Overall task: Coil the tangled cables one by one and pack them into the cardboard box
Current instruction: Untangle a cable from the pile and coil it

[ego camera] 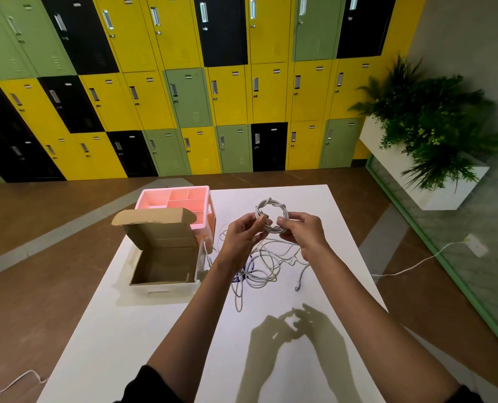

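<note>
- Our left hand and right hand pinch a coiled white cable, raised above the table so the loops stay together.
- Tangled cables lie beneath our fingers; the open cardboard box waits left.

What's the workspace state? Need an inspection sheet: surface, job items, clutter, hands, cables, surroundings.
Surface: white table, with shadows of the hands on it.
Job's things: cardboard box open with its lid up, nothing seen inside; coiled cable held above the table.
Clutter: pink divided organizer behind the box.
Hands: left hand and right hand both grip the coiled cable.
Cables: tangled white cables loose on the table beneath the hands.
Surroundings: lockers, planter, floor cable running to a wall socket.
</note>
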A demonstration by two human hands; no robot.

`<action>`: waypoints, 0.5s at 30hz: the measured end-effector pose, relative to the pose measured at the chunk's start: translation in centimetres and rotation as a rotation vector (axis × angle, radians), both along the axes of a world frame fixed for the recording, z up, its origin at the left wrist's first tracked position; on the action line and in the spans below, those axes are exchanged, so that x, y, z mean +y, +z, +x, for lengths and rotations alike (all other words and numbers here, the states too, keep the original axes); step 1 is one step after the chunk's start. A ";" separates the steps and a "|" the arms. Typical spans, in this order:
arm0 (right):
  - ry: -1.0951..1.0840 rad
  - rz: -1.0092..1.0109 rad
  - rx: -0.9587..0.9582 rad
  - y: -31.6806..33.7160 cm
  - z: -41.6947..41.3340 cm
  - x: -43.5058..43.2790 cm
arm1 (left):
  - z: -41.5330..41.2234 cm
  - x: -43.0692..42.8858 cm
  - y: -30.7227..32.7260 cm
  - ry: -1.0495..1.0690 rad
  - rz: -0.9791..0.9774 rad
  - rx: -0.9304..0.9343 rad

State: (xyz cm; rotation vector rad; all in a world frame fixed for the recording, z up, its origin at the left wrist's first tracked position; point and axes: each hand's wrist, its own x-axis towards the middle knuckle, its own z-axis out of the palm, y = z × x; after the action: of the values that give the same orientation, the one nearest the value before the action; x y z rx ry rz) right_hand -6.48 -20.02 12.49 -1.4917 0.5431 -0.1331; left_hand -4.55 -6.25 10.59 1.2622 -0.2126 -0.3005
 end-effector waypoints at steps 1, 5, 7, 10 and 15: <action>0.023 -0.007 0.003 0.0 0.0 -0.1 | -0.1 0.0 0.0 -0.004 -0.002 -0.001; 0.161 -0.021 0.071 0.3 -0.2 -0.5 | -0.4 0.0 -0.1 -0.020 -0.037 0.054; 0.196 0.053 0.088 0.6 -0.2 -0.9 | -0.5 0.0 -0.5 -0.021 -0.080 0.110; 0.305 0.179 0.110 1.2 -0.1 -1.5 | -0.6 -0.2 -1.1 0.037 -0.170 0.228; 0.421 0.365 0.119 0.2 -0.4 -1.9 | -0.3 -1.6 -1.0 0.114 -0.414 0.444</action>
State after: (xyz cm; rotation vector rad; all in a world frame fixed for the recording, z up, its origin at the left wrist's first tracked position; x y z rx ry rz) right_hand -6.90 -21.87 12.70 -1.2292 0.3153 0.3683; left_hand -4.88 -7.84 9.55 0.7707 0.1719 -0.4063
